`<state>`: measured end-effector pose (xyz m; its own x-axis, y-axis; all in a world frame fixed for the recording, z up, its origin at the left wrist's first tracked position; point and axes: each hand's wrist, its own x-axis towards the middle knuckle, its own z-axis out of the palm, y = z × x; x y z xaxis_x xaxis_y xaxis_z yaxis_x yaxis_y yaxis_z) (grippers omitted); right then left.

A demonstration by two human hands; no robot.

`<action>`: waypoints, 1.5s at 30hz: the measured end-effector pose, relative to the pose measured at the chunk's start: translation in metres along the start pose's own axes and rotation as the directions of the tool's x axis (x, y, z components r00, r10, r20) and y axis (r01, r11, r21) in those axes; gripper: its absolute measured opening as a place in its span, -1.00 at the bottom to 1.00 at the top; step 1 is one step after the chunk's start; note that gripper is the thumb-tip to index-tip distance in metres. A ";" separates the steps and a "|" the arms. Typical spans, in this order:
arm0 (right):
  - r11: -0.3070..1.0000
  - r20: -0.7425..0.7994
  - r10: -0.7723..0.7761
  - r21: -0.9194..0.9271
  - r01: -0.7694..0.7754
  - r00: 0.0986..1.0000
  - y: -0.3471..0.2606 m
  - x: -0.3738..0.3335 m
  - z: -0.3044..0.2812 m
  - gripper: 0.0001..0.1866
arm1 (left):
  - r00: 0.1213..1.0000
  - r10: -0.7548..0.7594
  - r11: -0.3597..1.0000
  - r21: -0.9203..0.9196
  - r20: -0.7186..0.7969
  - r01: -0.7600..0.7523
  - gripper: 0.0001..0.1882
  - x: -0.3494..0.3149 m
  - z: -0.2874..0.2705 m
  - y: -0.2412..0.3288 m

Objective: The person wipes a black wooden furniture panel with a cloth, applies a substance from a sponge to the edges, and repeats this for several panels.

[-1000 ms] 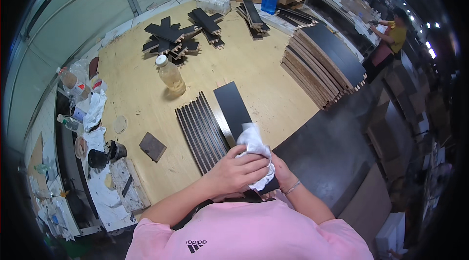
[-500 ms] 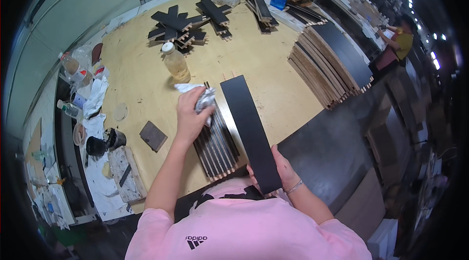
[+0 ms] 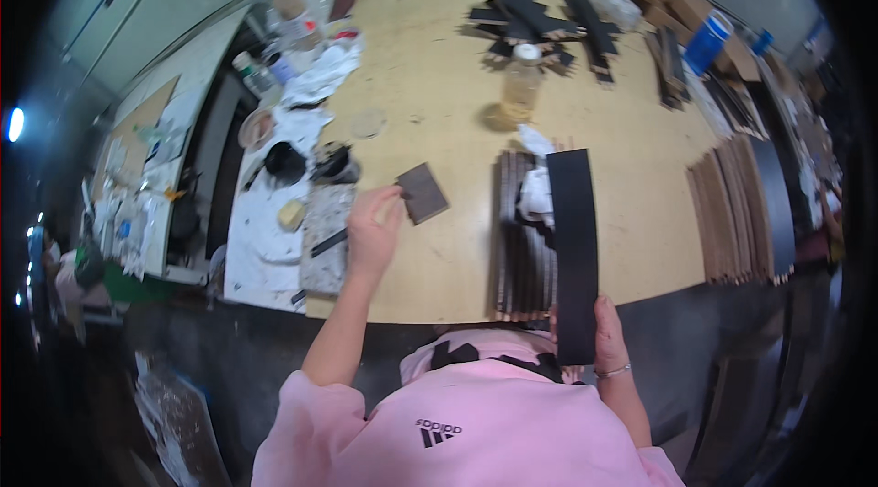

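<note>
My right hand [image 3: 610, 336] is closed round the lower end of a long black board [image 3: 574, 254], which stands up from the hand over the table's front edge. Left of it my left hand [image 3: 373, 226] reaches over the table with thumb and fingers apart, slightly blurred. Its fingertips are at the left edge of a flat, dark brown square pad [image 3: 423, 193]; whether they touch it I cannot tell. A crumpled white cloth [image 3: 536, 194] lies on a stack of narrow dark strips [image 3: 517, 258], partly hidden by the board.
Behind the strips stands a capped bottle of yellowish liquid [image 3: 521, 89]. Black boards [image 3: 521, 11] are piled at the back, brown-edged boards [image 3: 732, 208] stacked at the right. Black pots [image 3: 285, 163], bottles and stained paper [image 3: 265, 231] line the left side. A blue bottle [image 3: 707, 43] stands back right.
My left hand has let go of the white cloth and moved left to the square pad. The right hand still holds the board, now more upright. The view has turned left.
</note>
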<state>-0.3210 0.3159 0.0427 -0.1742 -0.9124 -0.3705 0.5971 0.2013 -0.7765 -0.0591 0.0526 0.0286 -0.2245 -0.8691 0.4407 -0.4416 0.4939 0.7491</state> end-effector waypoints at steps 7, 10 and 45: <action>0.995 0.107 0.050 0.081 -0.059 0.993 -0.009 0.022 0.036 -0.45 | 0.953 -0.015 0.813 0.552 -0.302 0.187 -0.68 -0.006 -0.125 -0.152; 0.983 0.082 0.087 0.152 -0.099 0.993 -0.004 0.032 0.050 -0.48 | 0.986 -0.043 0.751 0.646 -0.161 0.138 -0.64 -0.012 -0.132 -0.194; 0.996 -0.016 -0.052 -0.079 0.051 0.999 -0.046 -0.015 0.021 -0.64 | 0.899 0.432 0.879 -0.255 0.072 -0.402 -0.48 0.025 0.071 0.149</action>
<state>-0.3298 0.3133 0.0949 -0.2177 -0.9158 -0.3375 0.5236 0.1823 -0.8323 -0.1921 0.1031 0.1164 -0.4554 -0.5698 0.6841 -0.0764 0.7906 0.6076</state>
